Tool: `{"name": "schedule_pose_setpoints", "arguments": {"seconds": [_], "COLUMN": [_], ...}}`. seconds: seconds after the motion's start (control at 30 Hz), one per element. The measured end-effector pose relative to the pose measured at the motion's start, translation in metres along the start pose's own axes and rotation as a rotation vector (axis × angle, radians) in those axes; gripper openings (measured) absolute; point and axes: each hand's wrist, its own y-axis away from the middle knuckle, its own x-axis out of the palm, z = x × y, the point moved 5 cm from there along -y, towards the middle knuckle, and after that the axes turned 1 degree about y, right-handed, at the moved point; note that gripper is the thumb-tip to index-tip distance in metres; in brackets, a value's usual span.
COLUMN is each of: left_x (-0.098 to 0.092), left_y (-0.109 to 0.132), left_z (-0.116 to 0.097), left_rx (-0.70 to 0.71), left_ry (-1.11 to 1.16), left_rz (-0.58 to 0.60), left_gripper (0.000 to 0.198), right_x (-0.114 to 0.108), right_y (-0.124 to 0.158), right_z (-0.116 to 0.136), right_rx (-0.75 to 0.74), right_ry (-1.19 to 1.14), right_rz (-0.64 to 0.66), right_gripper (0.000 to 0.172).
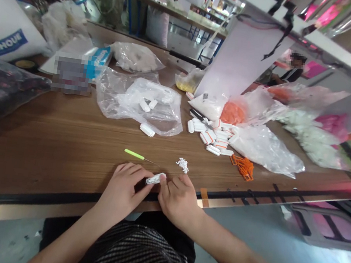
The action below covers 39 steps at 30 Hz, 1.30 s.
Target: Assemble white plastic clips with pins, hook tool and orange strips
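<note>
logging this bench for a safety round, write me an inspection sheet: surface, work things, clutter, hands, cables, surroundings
Surface: brown table, dark strip along its near edge.
Work things: white piece in hand; green-handled tool and small white bits lying just beyond the hands; orange parts and a pile of white pieces farther right.
Clutter: open clear bag with white pieces inside, large clear bag by the pile, dark bag at far left.
Hands: left hand and right hand both on the white piece.
Cables: dark cords hanging at the overhead beam.
Surroundings: another person at back right.
</note>
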Motion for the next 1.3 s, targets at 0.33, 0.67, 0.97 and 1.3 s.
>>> {"name": "schedule_pose_setpoints", "arguments": {"seconds": [0.33,0.67,0.97,1.3], "left_x": [0.000,0.002,0.003,0.002], "left_y": [0.001,0.009,0.014,0.017], "left_z": [0.000,-0.013,-0.016,-0.021], "left_rx": [0.051,0.190,0.195,0.236], "left_ry": [-0.043,-0.188,-0.339,-0.421], "left_rz": [-0.032,-0.075,-0.054,-0.065], "left_gripper": [0.010,0.034,0.032,0.030], "right_x": [0.008,0.013,0.010,0.008], "right_y": [-0.006,-0.008,-0.006,-0.002], "right_z": [-0.002,-0.001,-0.001,-0.015], "right_rx": [0.039,0.019,0.042,0.250], "right_ry": [-0.068,-0.104,-0.089,-0.301], "right_rz": [0.004,0.013,-0.005,-0.053], "right_gripper": [0.020,0.015,0.022,0.018]}}
